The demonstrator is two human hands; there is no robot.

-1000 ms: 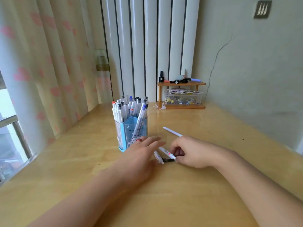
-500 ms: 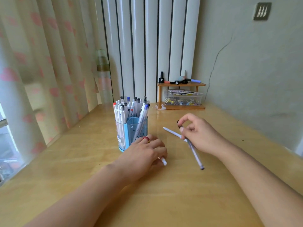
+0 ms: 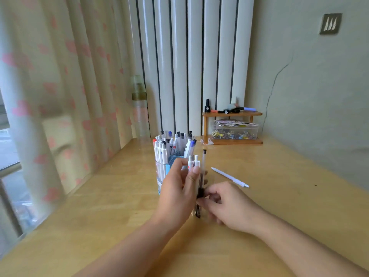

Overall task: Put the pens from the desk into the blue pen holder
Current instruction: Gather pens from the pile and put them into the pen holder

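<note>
The blue pen holder stands mid-desk, packed with several white pens, partly hidden behind my left hand. My left hand grips a small upright bunch of pens: two white ones and a clear one with a dark tip, just right of the holder. My right hand pinches the lower end of that bunch near the desk surface. One white pen lies loose on the desk, to the right and behind both hands.
A small wooden shelf with markers on top and a clear box of clips under it stands at the back against the white radiator. A curtain hangs along the left side. A wall runs along the right.
My left hand lifted off the desk with pens and stood them upright. My right hand came back from the far pen and brought its pen to the bunch.
</note>
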